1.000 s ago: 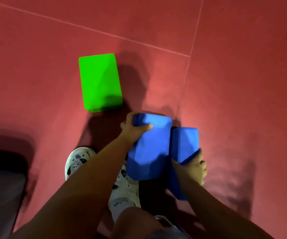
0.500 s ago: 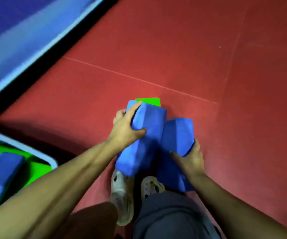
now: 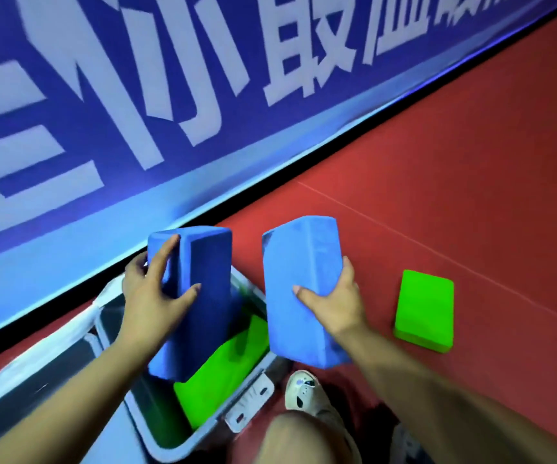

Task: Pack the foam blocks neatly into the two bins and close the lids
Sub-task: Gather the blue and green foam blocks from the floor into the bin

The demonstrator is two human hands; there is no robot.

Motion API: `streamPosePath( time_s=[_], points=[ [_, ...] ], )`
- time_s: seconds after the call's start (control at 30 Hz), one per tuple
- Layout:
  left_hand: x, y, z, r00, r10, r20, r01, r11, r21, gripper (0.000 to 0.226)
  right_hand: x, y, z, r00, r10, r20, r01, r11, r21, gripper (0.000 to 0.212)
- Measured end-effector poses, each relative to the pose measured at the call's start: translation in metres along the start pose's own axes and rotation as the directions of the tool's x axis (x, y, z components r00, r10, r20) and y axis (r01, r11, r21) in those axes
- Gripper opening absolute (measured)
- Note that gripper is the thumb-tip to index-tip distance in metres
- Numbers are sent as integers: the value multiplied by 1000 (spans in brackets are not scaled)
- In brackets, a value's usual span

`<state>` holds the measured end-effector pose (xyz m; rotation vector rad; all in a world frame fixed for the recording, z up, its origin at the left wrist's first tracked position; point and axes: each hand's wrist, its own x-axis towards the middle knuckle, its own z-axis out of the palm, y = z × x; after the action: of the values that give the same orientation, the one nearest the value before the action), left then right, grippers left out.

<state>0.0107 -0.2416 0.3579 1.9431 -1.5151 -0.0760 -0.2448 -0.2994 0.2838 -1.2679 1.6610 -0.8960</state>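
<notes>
My left hand (image 3: 151,298) grips a blue foam block (image 3: 200,296) held upright over the open grey bin (image 3: 183,445). Inside the bin lies a green foam block (image 3: 227,373), partly hidden by the blue one. My right hand (image 3: 332,303) grips a second blue foam block (image 3: 299,279), held just right of the bin above its rim. Another green foam block (image 3: 426,309) lies flat on the red floor to the right of my right hand.
The bin's lid (image 3: 36,373) hangs open at the left, with a latch (image 3: 250,403) on the front wall. A blue banner (image 3: 136,112) with white characters stands close behind the bin. My shoe (image 3: 305,391) and knee (image 3: 304,437) are at the bottom. Red floor (image 3: 471,162) stretches right.
The view has swung left from the floor to the bin. Both hands have carried the blue blocks up and apart, the left one now over the bin opening.
</notes>
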Motion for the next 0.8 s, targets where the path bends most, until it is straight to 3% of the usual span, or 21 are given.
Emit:
streamPosePath(
  time_s=[0.2, 0.33, 0.43, 0.53, 0.63, 0.7, 0.8],
  points=[
    [-38, -85, -12, 948, -312, -54, 310, 950, -46, 94, -24, -23, 98, 997, 40, 73, -38, 999, -19, 110],
    [-84, -134, 12, 867, -497, 41, 498, 861, -101, 106, -36, -31, 143, 988, 123, 93, -114, 989, -94, 109],
    [-93, -161, 19, 782, -613, 114, 618, 786, -13, 105, -38, -42, 165, 988, 103, 114, -84, 984, -157, 107],
    [-84, -174, 10, 782, -583, 221, 544, 811, 215, 80, -36, -65, 182, 993, -57, 105, 78, 976, -205, 102],
    [-70, -169, -1, 744, -551, 378, 561, 823, 95, 61, -28, -92, 197, 951, -252, 177, 299, 897, -326, 103],
    [-59, -159, -9, 771, -563, 299, 606, 792, -73, 55, -21, -107, 206, 895, -273, 352, 417, 793, -445, 104],
    [-40, -139, -21, 795, -590, 140, 606, 760, -237, 52, -20, -111, 212, 790, -221, 571, 584, 554, -593, 96]
  ],
)
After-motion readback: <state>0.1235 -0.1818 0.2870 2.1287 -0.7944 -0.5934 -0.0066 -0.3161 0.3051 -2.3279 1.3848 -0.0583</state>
